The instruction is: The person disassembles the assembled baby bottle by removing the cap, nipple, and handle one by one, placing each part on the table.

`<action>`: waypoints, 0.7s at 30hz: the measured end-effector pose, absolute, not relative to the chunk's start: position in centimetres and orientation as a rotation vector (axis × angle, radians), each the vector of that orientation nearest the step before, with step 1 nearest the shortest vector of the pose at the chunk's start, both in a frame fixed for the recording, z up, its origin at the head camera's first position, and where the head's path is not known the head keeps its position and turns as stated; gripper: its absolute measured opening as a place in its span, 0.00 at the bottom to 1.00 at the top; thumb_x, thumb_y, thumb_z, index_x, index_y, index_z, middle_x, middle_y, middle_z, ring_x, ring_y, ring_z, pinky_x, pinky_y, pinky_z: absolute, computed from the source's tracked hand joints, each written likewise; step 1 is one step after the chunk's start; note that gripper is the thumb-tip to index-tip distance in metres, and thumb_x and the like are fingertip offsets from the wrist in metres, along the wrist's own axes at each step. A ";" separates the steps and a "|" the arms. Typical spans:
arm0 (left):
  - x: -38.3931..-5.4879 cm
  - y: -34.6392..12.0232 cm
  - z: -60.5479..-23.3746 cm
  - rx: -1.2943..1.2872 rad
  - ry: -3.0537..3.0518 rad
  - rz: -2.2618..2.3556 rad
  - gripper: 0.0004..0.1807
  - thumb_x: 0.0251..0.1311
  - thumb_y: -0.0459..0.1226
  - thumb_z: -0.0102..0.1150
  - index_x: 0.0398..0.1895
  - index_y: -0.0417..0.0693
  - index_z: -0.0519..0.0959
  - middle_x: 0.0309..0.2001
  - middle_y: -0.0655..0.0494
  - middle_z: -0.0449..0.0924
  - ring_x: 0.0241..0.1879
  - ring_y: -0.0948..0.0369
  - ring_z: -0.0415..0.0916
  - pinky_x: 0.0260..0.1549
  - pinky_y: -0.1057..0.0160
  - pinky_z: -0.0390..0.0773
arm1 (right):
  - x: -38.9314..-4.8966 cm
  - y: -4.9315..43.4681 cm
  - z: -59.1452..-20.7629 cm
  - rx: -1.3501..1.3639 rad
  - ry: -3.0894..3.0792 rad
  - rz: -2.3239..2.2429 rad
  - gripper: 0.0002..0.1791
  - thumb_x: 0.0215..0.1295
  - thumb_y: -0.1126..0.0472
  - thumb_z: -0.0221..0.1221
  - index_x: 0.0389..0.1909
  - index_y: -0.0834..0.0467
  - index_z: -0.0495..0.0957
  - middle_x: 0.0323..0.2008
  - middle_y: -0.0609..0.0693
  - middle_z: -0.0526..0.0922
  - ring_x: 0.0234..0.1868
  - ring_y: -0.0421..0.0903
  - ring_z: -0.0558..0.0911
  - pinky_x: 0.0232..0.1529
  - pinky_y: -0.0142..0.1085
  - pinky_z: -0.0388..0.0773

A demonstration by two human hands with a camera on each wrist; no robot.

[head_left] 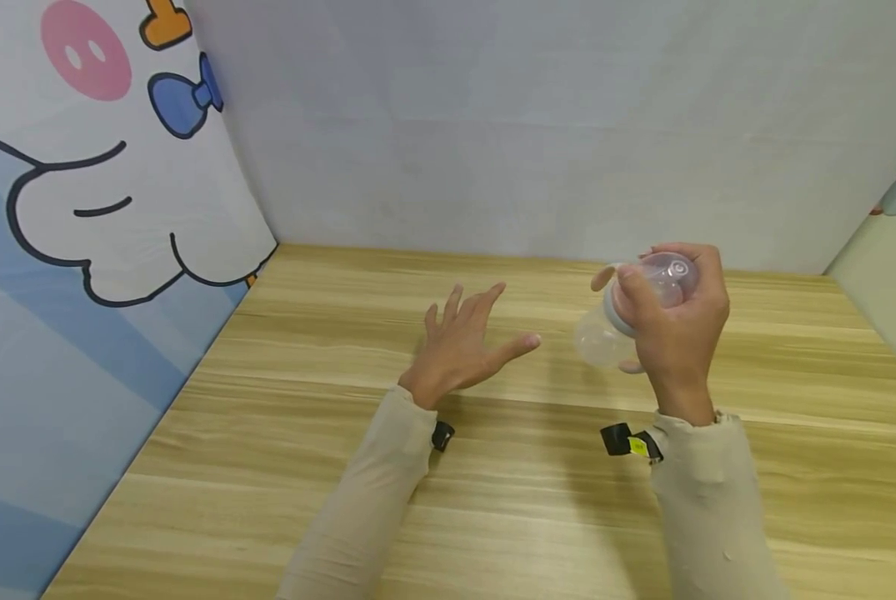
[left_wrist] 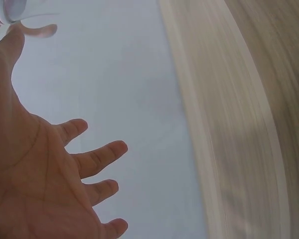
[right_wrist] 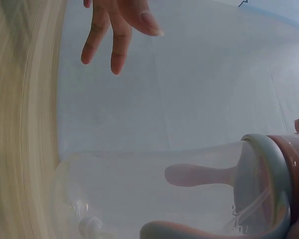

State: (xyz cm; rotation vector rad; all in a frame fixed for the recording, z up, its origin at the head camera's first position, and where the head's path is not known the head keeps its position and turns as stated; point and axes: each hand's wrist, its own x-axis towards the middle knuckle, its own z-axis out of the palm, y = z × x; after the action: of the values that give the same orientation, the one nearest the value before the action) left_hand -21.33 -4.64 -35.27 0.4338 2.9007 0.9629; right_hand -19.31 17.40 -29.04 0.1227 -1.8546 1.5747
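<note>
In the head view a clear baby bottle [head_left: 600, 337] is held tilted above the wooden table [head_left: 508, 483], its base toward the lower left. My right hand [head_left: 683, 321] grips it around the pink collar and clear domed cap. Two handles stick out from a grey-blue ring [right_wrist: 269, 169] below the collar; the right wrist view shows the see-through body close up, with no liquid visible in it. To the left, my left hand [head_left: 458, 342] hovers over the table with spread fingers and thumb, touching nothing. The left wrist view shows its bare palm [left_wrist: 35, 174].
A pale wall sheet [head_left: 523, 133] stands behind the table's far edge. On the left is a panel [head_left: 132, 183] printed with a cartoon figure. A light panel [head_left: 886, 283] borders the right side. Both wrists carry small black cameras [head_left: 616, 439] over beige sleeves.
</note>
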 end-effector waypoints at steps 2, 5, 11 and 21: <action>-21.3 -4.6 -35.2 0.443 2.905 0.957 0.51 0.61 0.72 0.49 0.82 0.66 0.45 0.80 0.54 0.55 0.83 0.46 0.31 0.74 0.32 0.29 | -19.3 17.3 -29.1 0.134 -1.846 1.589 0.14 0.60 0.64 0.66 0.46 0.57 0.79 0.43 0.47 0.80 0.43 0.45 0.83 0.42 0.31 0.81; -21.3 -4.5 -35.1 0.454 2.911 0.946 0.51 0.61 0.72 0.49 0.82 0.66 0.45 0.80 0.55 0.55 0.83 0.46 0.31 0.74 0.32 0.30 | -19.4 17.1 -29.1 0.162 -1.821 1.613 0.14 0.59 0.64 0.66 0.46 0.58 0.79 0.43 0.48 0.81 0.42 0.45 0.83 0.43 0.31 0.81; -21.0 -4.3 -34.5 0.501 2.896 0.984 0.50 0.62 0.71 0.49 0.82 0.66 0.45 0.80 0.55 0.53 0.83 0.45 0.30 0.74 0.32 0.28 | -19.6 16.8 -29.3 0.226 -1.826 1.599 0.17 0.59 0.65 0.66 0.48 0.64 0.77 0.42 0.45 0.80 0.41 0.44 0.83 0.42 0.30 0.81; -20.5 -4.0 -34.1 0.553 2.899 0.969 0.48 0.64 0.69 0.49 0.82 0.66 0.46 0.80 0.58 0.54 0.82 0.44 0.30 0.74 0.30 0.30 | -19.3 16.5 -29.3 0.253 -1.803 1.622 0.17 0.59 0.66 0.67 0.49 0.65 0.76 0.42 0.44 0.81 0.42 0.44 0.84 0.43 0.29 0.81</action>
State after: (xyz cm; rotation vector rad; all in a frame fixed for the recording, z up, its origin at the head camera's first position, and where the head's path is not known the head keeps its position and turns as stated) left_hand -20.53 -4.04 -34.13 0.5528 2.8991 0.9688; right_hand -19.35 16.48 -29.32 0.2534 -1.8028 1.6219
